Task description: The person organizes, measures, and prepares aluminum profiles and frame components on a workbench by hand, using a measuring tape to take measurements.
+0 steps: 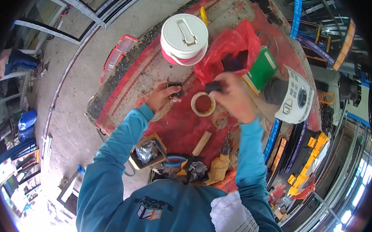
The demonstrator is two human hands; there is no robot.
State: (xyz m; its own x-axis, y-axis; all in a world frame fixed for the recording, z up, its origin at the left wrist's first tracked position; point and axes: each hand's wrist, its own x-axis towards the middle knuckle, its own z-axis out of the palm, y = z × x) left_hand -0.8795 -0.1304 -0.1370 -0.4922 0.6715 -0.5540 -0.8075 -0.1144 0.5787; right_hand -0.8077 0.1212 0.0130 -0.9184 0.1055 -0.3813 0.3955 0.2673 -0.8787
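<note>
My left hand (163, 96) is closed around a small black piece (175, 89), above the worn red tabletop (170, 129). Over the table's middle, my right hand (237, 98) pinches another small black block-like piece (214, 87); this hand is slightly blurred. What kind of parts these are, I cannot make out. Between and just below the hands lies a roll of tape (194, 105). Beyond the right hand sits an open red plastic bag (249, 38) with dark items inside. The two black pieces are apart from each other.
A white-lidded jug (178, 31) stands at the back. A green booklet (262, 71) lies right of the bag. Near my body are a yellow drill (218, 168), a wooden strip (201, 143) and a cardboard box (158, 138) with a plastic-wrapped bundle. Metal profiles crowd the right side.
</note>
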